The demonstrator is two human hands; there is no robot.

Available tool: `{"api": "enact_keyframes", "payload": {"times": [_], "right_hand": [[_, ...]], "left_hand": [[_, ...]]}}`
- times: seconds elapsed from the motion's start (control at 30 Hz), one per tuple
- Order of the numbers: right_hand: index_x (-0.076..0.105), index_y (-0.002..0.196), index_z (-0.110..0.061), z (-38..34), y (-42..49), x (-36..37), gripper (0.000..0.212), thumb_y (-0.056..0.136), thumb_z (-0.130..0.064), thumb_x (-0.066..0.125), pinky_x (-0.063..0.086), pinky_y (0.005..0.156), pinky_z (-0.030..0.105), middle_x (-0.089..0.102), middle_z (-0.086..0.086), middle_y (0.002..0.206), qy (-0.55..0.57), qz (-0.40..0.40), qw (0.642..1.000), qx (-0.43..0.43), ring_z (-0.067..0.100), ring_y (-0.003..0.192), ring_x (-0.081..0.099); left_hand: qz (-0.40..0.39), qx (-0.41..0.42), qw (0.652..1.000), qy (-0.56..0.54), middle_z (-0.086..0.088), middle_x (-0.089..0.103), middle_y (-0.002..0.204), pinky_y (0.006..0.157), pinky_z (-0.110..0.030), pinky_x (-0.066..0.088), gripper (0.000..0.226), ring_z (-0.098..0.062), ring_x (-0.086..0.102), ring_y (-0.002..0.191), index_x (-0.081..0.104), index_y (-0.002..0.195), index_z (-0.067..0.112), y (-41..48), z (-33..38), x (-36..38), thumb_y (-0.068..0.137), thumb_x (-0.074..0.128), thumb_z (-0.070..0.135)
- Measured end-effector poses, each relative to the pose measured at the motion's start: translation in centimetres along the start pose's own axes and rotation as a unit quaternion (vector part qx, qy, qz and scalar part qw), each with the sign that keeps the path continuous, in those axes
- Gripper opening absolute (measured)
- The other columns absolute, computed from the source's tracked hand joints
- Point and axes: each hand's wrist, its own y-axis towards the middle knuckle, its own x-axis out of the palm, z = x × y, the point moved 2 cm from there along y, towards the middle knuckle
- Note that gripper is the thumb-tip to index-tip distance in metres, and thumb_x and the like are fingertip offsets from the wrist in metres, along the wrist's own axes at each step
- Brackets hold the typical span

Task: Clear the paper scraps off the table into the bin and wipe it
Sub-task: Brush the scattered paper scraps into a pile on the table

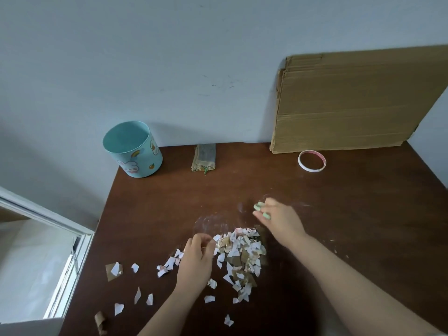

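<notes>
Paper scraps (240, 253), white and brown, lie heaped between the two hands on the brown table (363, 214). The left hand (196, 260) sits against the heap's left side with its fingers curled; whether they pinch any scraps cannot be told. The right hand (278, 219) is just beyond the heap's far right corner, blurred, fingers bent inward, its grip unreadable. Loose scraps (135, 297) are scattered left of the left hand, out toward the table's left edge. Beyond the left hand, at the far-left corner, stands the blue bin (133, 151), upright. A folded cloth (203, 157) lies beyond both hands, at the wall. Bare tabletop stretches between the hands and these. Far beyond the right hand, a tape ring (312, 161) lies before a leaning cardboard sheet (351, 105).
</notes>
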Motion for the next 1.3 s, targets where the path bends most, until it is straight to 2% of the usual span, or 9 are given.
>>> {"api": "enact_keyframes", "payload": {"times": [0.13,0.27,0.47,0.6,0.73,0.83,1.0,1.2,1.3], "right_hand": [[0.064,0.114,-0.018,-4.2,-2.0,2.3,0.042,0.098,-0.044,0.035,0.046,0.070,0.017,0.053,-0.004,0.107,-0.015,-0.076,0.994,-0.079,0.010,0.084,0.055],[0.066,0.108,-0.015,-6.3,-2.8,2.4,0.043,0.097,-0.044,0.037,0.046,0.074,0.026,0.049,-0.003,0.096,-0.013,-0.097,0.988,-0.121,0.014,0.082,0.054],[0.069,0.100,-0.014,-3.0,-3.1,-1.5,0.038,0.095,-0.042,0.045,0.050,0.076,0.033,0.054,-0.006,0.095,0.049,0.043,0.997,0.030,0.015,0.081,0.059],[0.067,0.109,-0.013,-1.0,-3.9,-0.9,0.043,0.097,-0.044,0.040,0.045,0.077,0.029,0.055,-0.004,0.101,-0.025,0.009,0.995,0.098,0.019,0.087,0.060],[0.065,0.111,-0.014,-4.9,-4.4,2.2,0.045,0.099,-0.044,0.034,0.049,0.082,0.028,0.055,-0.002,0.110,-0.038,-0.044,0.996,0.065,0.017,0.090,0.061],[0.067,0.103,-0.016,-8.3,-4.1,4.3,0.039,0.099,-0.040,0.037,0.051,0.077,0.029,0.052,-0.003,0.098,-0.009,-0.057,0.998,0.037,0.016,0.084,0.061],[0.062,0.108,-0.010,-13.1,-3.8,5.9,0.039,0.101,-0.034,0.033,0.034,0.067,0.026,0.041,-0.002,0.090,-0.022,-0.111,0.993,-0.030,0.016,0.078,0.050],[0.064,0.107,-0.008,-17.0,-3.5,6.1,0.039,0.101,-0.031,0.034,0.039,0.070,0.034,0.042,0.005,0.090,-0.018,-0.143,0.986,-0.079,0.026,0.078,0.053],[0.064,0.104,-0.005,-17.7,-3.2,5.7,0.039,0.100,-0.032,0.036,0.033,0.066,0.032,0.041,0.004,0.090,0.015,-0.135,0.987,-0.082,0.022,0.073,0.045]], "left_hand": [[0.000,0.009,1.000,-0.002,0.011,0.050,0.104,0.066,-0.015,0.036,0.012,0.002,0.051,0.087,0.052,0.104,0.026,-0.4,0.2,-0.3,0.097,0.044,0.030],[-0.008,0.028,1.000,0.003,0.010,0.049,0.106,0.068,-0.018,0.036,0.014,0.003,0.050,0.087,0.052,0.106,0.025,-0.3,0.3,-1.1,0.097,0.044,0.031],[-0.024,0.044,0.999,0.012,0.011,0.049,0.103,0.060,-0.010,0.034,0.011,0.006,0.052,0.078,0.052,0.103,0.026,-0.5,-0.5,-2.8,0.097,0.045,0.032],[-0.037,0.049,0.998,0.012,0.010,0.050,0.102,0.064,-0.010,0.036,0.010,0.005,0.050,0.086,0.051,0.103,0.027,-1.2,-2.0,-2.8,0.097,0.044,0.032],[-0.043,0.049,0.998,-0.003,0.012,0.049,0.101,0.064,-0.009,0.033,0.009,0.005,0.049,0.087,0.052,0.100,0.027,-1.8,-2.9,-3.0,0.097,0.045,0.032],[-0.042,0.047,0.998,-0.011,0.011,0.049,0.104,0.066,-0.010,0.034,0.013,0.004,0.049,0.089,0.052,0.105,0.025,-1.8,-3.6,-3.4,0.097,0.045,0.032],[-0.016,0.033,0.999,-0.013,0.009,0.049,0.106,0.063,-0.013,0.036,0.016,0.004,0.051,0.085,0.053,0.107,0.023,-2.0,-4.8,-4.7,0.097,0.045,0.032],[-0.005,0.016,1.000,-0.019,0.007,0.050,0.105,0.064,-0.015,0.035,0.018,0.002,0.051,0.085,0.055,0.107,0.021,-2.1,-6.4,-5.9,0.097,0.046,0.031],[-0.006,0.009,1.000,-0.023,0.006,0.051,0.106,0.070,-0.026,0.042,0.021,-0.005,0.054,0.092,0.055,0.109,0.021,-1.9,-6.9,-6.1,0.096,0.046,0.034]]}}
